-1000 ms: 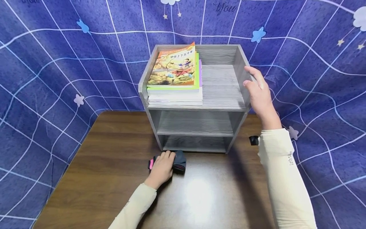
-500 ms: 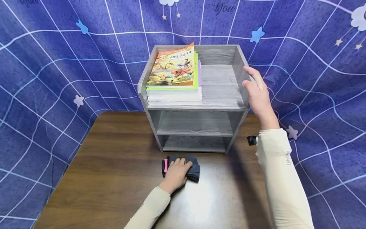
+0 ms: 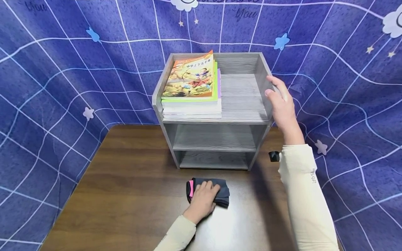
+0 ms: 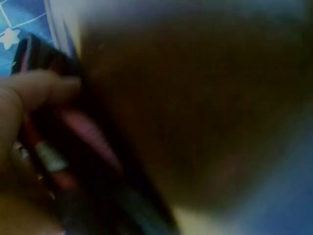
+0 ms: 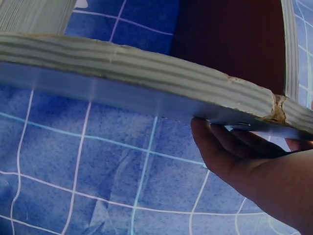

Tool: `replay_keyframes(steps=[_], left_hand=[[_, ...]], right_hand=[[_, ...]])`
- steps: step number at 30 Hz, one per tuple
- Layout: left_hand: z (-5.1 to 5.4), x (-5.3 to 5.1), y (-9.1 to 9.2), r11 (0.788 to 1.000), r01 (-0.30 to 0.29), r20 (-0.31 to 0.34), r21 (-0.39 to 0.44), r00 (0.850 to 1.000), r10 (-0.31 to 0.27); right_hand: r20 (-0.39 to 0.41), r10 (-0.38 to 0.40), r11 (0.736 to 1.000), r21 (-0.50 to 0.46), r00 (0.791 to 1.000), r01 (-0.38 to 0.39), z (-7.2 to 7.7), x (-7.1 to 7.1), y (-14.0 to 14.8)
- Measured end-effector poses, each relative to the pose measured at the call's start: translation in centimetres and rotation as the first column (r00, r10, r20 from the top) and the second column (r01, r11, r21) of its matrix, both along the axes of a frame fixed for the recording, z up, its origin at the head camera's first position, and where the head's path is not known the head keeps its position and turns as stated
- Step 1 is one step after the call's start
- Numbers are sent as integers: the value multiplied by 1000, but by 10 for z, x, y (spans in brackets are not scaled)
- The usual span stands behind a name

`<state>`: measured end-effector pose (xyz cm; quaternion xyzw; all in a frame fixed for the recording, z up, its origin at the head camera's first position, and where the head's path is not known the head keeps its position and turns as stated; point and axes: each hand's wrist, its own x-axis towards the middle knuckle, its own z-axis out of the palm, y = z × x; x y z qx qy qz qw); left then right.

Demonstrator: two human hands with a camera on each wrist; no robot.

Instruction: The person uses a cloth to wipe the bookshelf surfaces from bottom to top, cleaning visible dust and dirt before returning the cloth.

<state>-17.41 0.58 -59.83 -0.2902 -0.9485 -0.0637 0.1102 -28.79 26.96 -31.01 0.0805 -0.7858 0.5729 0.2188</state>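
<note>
A folded dark grey cloth (image 3: 221, 188) with black edging and a pink patch lies on the wooden table, in front of the small grey shelf (image 3: 216, 154). My left hand (image 3: 204, 200) grips it from above. In the left wrist view, which is blurred, a finger (image 4: 49, 88) crosses the dark and pink folds. My right hand (image 3: 283, 108) holds the upper edge of the shelf's right side panel, the thumb on the inner side. In the right wrist view the fingers (image 5: 220, 142) of that hand lie against the panel's outer face.
A stack of books (image 3: 190, 82) fills the left part of the shelf's top compartment. A small black object (image 3: 274, 156) shows beside the right sleeve. The wooden table (image 3: 125, 188) meets a blue star-patterned curtain (image 3: 125, 69) behind and at the sides.
My left hand has slid the cloth to the right and slightly nearer across the table. The right hand keeps its hold on the side panel.
</note>
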Motion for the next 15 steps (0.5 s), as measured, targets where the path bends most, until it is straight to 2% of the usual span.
replay_keyframes(steps=[3, 6, 8, 10, 11, 12, 13, 15], left_hand=[[8, 7, -3, 999, 20, 100, 40, 995, -24], [20, 15, -14, 987, 16, 176, 158, 983, -44], [27, 19, -25, 967, 11, 162, 253, 985, -53], [31, 20, -39, 945, 20, 89, 326, 995, -52], [31, 20, -45, 940, 25, 49, 340, 998, -44], [32, 20, -52, 936, 28, 13, 351, 999, -34], [33, 19, -59, 936, 27, -19, 351, 1000, -22], [33, 19, -72, 941, 13, -68, 337, 998, 10]], right_hand=[[-14, 8, 1000, 16, 1000, -8, -8, 13, 2], [-33, 28, 998, 50, 999, -26, -22, 41, -4], [-38, -6, 993, 115, 999, 11, -41, 64, -14], [-80, -51, 976, 209, 996, 66, -69, 87, -26], [-97, -67, 958, 271, 993, 91, -86, 98, -32], [-101, -91, 930, 347, 991, 121, -108, 106, -36], [-85, -116, 892, 428, 990, 142, -127, 116, -41], [-53, -121, 821, 555, 991, 130, -165, 132, -49]])
